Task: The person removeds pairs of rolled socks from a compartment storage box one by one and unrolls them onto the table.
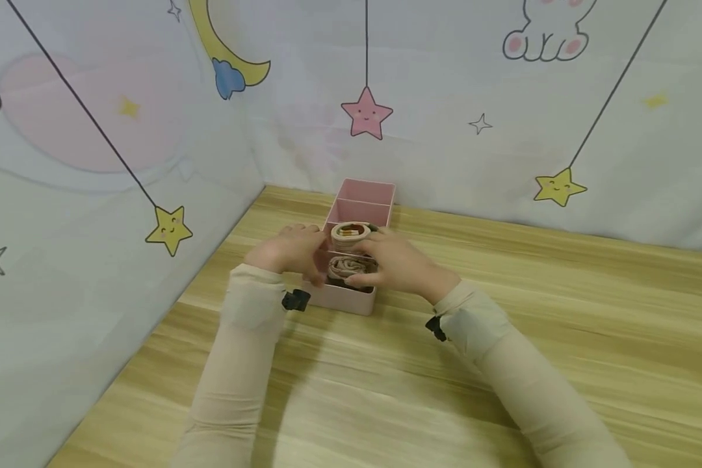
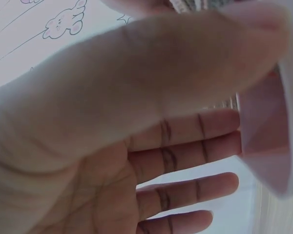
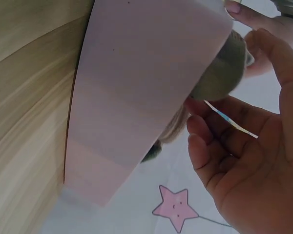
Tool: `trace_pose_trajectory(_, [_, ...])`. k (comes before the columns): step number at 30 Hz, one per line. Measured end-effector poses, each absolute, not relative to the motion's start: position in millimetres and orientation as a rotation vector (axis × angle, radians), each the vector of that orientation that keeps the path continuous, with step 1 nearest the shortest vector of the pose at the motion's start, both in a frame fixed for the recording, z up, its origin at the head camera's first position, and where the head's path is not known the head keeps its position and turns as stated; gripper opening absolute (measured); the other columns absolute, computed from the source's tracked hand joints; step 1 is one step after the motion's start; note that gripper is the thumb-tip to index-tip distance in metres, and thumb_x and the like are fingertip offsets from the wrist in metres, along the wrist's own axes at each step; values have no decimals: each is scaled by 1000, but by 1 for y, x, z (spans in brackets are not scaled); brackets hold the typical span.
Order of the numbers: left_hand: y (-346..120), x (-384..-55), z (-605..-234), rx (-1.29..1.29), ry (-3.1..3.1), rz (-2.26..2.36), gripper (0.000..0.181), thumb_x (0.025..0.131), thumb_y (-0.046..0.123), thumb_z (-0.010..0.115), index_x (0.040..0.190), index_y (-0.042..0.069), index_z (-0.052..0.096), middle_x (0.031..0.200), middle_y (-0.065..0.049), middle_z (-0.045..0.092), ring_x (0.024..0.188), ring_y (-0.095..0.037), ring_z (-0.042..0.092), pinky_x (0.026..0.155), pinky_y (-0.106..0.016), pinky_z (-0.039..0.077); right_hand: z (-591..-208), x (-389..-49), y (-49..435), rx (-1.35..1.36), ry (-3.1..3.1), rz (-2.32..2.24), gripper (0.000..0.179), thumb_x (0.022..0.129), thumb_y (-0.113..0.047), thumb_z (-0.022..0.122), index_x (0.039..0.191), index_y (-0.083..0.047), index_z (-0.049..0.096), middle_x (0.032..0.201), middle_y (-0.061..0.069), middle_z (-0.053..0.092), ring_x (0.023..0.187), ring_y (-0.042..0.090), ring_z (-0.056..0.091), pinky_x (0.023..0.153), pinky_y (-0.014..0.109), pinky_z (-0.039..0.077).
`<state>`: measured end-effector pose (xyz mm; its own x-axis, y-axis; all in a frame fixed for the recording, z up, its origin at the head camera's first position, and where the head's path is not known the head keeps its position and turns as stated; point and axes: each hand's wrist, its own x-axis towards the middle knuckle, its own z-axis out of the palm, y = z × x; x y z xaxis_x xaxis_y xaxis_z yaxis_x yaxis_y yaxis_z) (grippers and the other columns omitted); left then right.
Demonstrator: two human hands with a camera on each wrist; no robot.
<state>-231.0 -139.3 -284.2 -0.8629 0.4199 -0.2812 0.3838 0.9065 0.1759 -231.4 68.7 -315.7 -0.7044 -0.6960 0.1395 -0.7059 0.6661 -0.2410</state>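
Front roll and rear roll in pink box on worktop. Left hand at box's left rim, fingers straight, slightly spread. Right hand beside rolls, fingers loosely bent, thumb apart.

Long cream sleeves, wrinkled along the forearms, small black attachments at both wrists

Two hands, one pink box, two rolled cloths, three printed string-hung stars, one moon
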Motion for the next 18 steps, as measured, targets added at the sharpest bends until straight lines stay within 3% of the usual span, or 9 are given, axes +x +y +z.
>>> trace_pose_trajectory(11, [-136, -233, -283, 579, 2755, 169, 59, 71, 24, 82, 122, 4, 58, 123, -12, 59, 117, -33, 51, 108, -53, 34, -315, -238, 54, 1222, -2885, 227, 56, 83, -50, 68, 120, -8, 64, 110, 12, 59, 96, 25, 48, 82, 37, 43])
trace_pose_trajectory(18, [-137, -235, -286, 562, 2739, 197, 60, 72, 25, 83, 123, 4, 59, 124, -11, 60, 116, -32, 52, 108, -51, 33, -313, -236, 48, 1240, -2896, 139, 48, 82, -41, 70, 115, -7, 64, 118, 10, 61, 109, 26, 50, 93, 39, 44])
